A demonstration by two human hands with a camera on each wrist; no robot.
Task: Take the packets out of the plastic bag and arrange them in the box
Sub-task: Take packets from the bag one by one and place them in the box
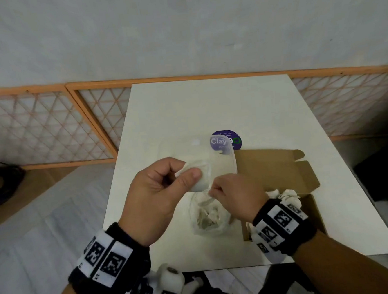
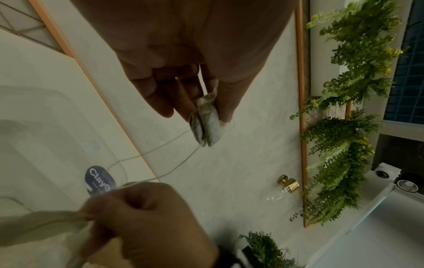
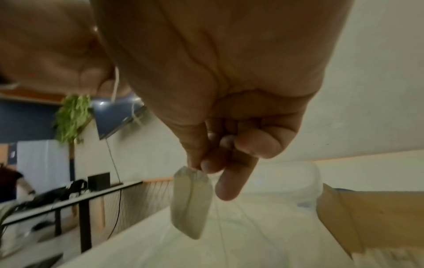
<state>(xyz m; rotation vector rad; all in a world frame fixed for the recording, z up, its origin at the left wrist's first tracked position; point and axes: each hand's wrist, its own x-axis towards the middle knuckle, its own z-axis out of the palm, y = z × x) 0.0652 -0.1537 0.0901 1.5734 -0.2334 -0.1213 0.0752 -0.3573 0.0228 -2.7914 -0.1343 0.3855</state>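
At the left of the white table point(image 1: 243, 100), the left hand point(image 1: 159, 194) is raised above the surface, its thumb and fingers pinching a pale tea-bag packet point(image 1: 196, 177). The left wrist view shows that packet point(image 2: 206, 123) squeezed between thumb and fingertips, with thin strings point(image 2: 160, 156) running from it down toward the other hand.

Just to the right, the right hand point(image 1: 236, 198) is curled, and the right wrist view shows its thumb and forefinger gripping a second small pale piece point(image 3: 191, 203), either a packet or a paper tag; which it is cannot be told. The strings appear tangled between the two hands, so the step in hand is probably pulling them apart.

Below and between the hands, the clear plastic bag point(image 1: 209, 218) lies on the table with several packets visible inside. Behind the hands sits a clear plastic lid or container point(image 1: 227, 160) partly over a purple round sticker point(image 1: 226, 140).

Further right, the open cardboard box point(image 1: 272, 172) rests on the table, flaps spread. A few pale packets point(image 1: 286, 196) already lie in it, partly hidden by the right wrist.

The task looks partly done: some packets are boxed, one is in the air, and the bag still holds more to move and arrange.
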